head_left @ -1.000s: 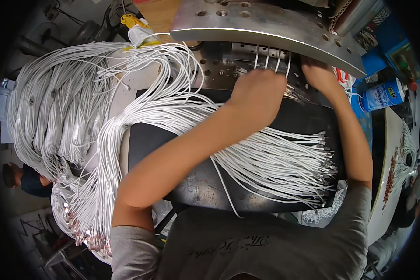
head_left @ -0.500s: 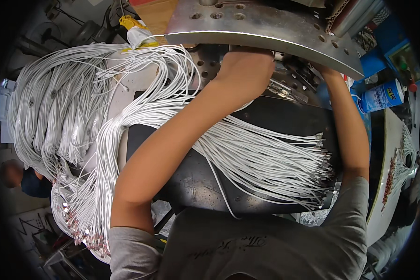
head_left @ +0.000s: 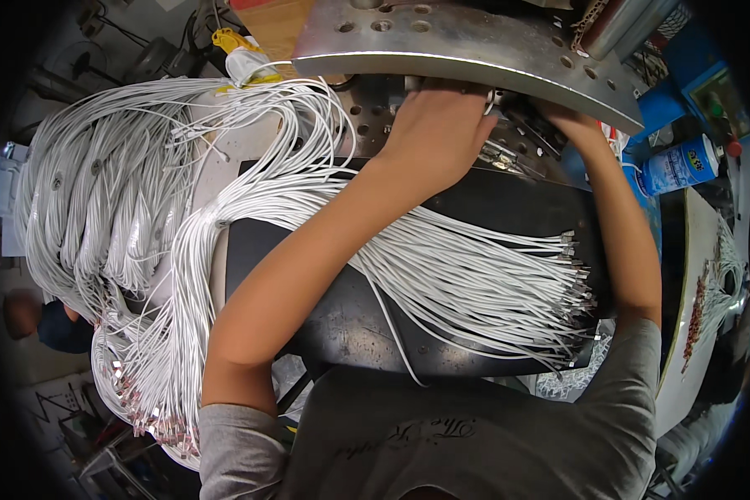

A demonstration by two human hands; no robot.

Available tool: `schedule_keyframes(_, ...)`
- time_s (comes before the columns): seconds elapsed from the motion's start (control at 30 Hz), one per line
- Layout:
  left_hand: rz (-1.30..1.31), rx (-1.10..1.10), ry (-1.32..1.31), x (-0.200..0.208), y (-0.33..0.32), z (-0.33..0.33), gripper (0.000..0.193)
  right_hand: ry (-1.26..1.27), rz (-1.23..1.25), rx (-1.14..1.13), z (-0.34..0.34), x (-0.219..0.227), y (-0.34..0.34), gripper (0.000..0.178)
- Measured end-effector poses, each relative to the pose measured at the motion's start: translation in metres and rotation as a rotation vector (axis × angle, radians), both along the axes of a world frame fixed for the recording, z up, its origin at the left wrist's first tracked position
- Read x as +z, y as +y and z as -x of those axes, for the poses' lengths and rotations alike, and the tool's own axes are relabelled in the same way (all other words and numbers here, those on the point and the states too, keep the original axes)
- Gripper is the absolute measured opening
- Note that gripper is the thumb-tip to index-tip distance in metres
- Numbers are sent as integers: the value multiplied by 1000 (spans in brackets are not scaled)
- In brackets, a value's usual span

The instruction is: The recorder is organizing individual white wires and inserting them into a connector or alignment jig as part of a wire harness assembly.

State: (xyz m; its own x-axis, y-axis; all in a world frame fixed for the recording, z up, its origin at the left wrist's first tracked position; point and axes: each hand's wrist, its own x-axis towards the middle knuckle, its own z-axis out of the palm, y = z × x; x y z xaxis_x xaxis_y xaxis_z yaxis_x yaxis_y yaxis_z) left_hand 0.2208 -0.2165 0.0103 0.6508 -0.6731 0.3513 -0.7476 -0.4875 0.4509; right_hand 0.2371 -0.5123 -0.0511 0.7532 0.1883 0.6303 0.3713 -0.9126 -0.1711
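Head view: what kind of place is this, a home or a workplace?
Most likely a small workshop for wire assembly. Large bundles of white wires with metal terminals cover a black work surface, both hands reach under a drilled metal plate of a machine, and a blue spray can stands nearby.

Far right: a blue spray can lying on its side, beside a blue box.
Far left: a yellow and white plug at the top of the workbench.
Right edge: a pale curved board with small brown parts on it.
Near left: a dark round object below the bench.
Far top: a strip of bare wood.
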Motion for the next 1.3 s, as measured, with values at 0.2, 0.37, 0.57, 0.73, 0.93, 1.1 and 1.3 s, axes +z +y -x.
schedule_keyframes(0.2, 37, 246, -398, -31, 17, 0, 48, 316, 6, 74, 67, 62, 114, 40)
schedule_keyframes(0.37, -39, 265, -473, -33, 22, -2, 50, 92, 144, 145, 72, 58, 126, 45)
schedule_keyframes(0.57, -44, 269, -424, -33, 18, -12, 48, 169, 113, 115, 59, 57, 123, 43)
schedule_keyframes(0.73, -125, 290, -334, -30, 17, -20, 47, 193, 43, 108, 50, 54, 123, 41)
schedule_keyframes(0.93, -122, 243, -309, -17, 27, -10, 49, 532, -16, 6, 70, 76, 124, 39)
schedule_keyframes(1.1, -28, -99, -113, 13, 104, 75, 58, 331, 26, 139, 170, 85, 113, 39)
schedule_keyframes(1.3, -207, -324, 272, 24, 195, 149, 69, 619, 1, 177, 307, 86, 125, 56)
